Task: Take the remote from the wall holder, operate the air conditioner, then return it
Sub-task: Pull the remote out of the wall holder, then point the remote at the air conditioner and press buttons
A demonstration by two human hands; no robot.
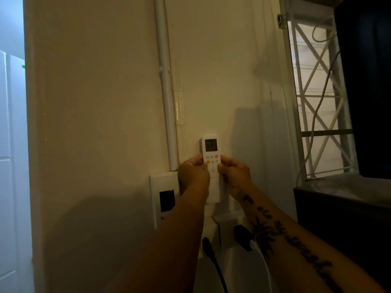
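Grip: left hand point(193, 173) and right hand point(234, 174) pinched on opposite long edges of remote point(211, 157), thumbs over keypad. Location: remote upright against wall, lower end seated in wall holder point(212, 193); screen end exposed above. Handling, judged: light, rigid plastic, smooth; hold side edges mid-body, clear of buttons. Nearby: conduit point(167, 102), switch plate point(164, 199) left; window point(317, 92) right.

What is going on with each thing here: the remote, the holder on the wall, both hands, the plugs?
remote: upright against the wall, lower end in the holder, screen showing digits
wall holder: fixed to the wall, remote seated in it
left hand: gripping the remote's left edge
right hand: gripping the remote's right edge
black plugs: plugged in below
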